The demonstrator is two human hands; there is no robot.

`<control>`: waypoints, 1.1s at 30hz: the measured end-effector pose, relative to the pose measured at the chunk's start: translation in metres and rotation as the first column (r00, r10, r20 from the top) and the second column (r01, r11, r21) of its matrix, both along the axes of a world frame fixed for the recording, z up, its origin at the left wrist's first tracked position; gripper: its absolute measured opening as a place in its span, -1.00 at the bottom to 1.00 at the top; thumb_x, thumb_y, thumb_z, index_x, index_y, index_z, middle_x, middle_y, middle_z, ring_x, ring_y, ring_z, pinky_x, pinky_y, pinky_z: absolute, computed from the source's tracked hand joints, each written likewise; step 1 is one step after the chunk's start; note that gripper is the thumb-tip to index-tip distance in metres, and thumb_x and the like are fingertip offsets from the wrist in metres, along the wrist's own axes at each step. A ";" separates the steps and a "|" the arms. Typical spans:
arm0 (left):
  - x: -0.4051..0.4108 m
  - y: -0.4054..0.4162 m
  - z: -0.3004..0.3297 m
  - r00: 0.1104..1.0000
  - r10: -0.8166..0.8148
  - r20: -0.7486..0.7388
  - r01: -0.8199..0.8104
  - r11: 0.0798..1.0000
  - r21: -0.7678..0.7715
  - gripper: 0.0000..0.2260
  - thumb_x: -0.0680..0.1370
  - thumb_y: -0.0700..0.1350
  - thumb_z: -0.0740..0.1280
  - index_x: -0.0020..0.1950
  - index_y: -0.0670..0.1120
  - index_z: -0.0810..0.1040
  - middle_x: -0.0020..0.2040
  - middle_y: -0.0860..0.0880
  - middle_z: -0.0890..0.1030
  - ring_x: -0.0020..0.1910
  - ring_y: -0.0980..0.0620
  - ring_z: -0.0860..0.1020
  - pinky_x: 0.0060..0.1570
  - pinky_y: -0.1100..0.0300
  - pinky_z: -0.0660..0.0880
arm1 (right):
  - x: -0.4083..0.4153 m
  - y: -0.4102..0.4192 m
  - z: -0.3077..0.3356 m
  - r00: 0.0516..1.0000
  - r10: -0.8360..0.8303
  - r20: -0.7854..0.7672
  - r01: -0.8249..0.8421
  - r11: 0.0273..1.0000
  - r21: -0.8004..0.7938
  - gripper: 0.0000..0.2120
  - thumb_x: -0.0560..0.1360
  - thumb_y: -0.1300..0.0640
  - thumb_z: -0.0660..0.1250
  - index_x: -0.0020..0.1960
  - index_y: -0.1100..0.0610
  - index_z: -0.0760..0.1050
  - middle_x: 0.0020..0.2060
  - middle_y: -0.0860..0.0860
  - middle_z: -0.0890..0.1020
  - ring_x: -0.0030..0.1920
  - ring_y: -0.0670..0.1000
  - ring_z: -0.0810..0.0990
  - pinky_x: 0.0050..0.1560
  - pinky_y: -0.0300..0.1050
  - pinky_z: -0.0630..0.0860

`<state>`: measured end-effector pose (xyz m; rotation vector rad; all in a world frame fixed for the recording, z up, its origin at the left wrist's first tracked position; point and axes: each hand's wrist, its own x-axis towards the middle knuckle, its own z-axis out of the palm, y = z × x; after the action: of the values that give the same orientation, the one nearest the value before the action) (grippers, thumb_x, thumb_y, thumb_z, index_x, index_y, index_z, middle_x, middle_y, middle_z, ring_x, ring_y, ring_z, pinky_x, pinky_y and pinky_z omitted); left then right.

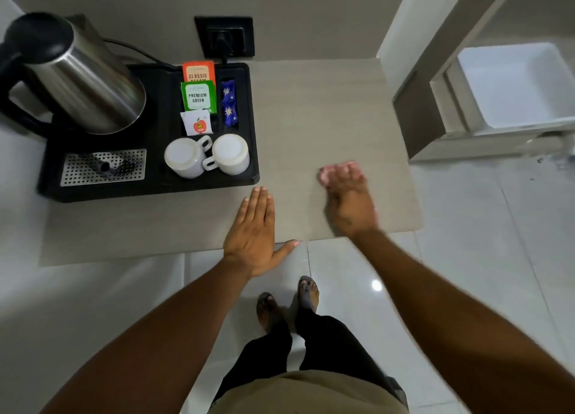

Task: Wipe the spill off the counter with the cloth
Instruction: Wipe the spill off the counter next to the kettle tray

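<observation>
My right hand (350, 202) is blurred by motion and presses down on the beige counter (311, 112) near its right front corner. A small pink cloth (339, 172) shows under and beyond its fingertips, also blurred. My left hand (253, 230) lies flat on the counter at the front edge, palm down, fingers straight and together, thumb out over the edge, holding nothing. The two hands are about a hand's width apart. I can make out no wet patch or spill on the counter surface.
A black tray (252, 124) fills the counter's left half, holding a steel kettle (81, 74), two upturned white cups (207, 155), tea sachets (198, 96) and a drip grate (102, 166). A wall socket (224, 37) is behind. White bin (513, 84) at right; tiled floor below.
</observation>
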<state>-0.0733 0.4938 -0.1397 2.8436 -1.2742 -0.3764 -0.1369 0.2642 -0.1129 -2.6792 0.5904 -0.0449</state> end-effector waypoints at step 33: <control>0.047 -0.153 0.030 0.994 -0.114 0.003 0.114 0.991 -0.069 -0.12 0.62 0.40 -0.13 0.63 -0.30 -0.16 0.67 -0.30 -0.11 0.66 -0.24 -0.16 0.62 -0.14 -0.15 | 0.012 -0.143 0.021 0.986 -0.163 -0.026 0.164 0.986 0.043 -0.09 0.32 0.42 0.50 0.58 0.08 0.24 0.60 0.10 0.23 0.64 0.17 0.05 0.63 0.02 0.01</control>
<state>-0.0261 0.3409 -0.1096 2.7220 -1.4241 -0.3278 -0.1253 0.1216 -0.0917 -2.5855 0.8080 -0.0467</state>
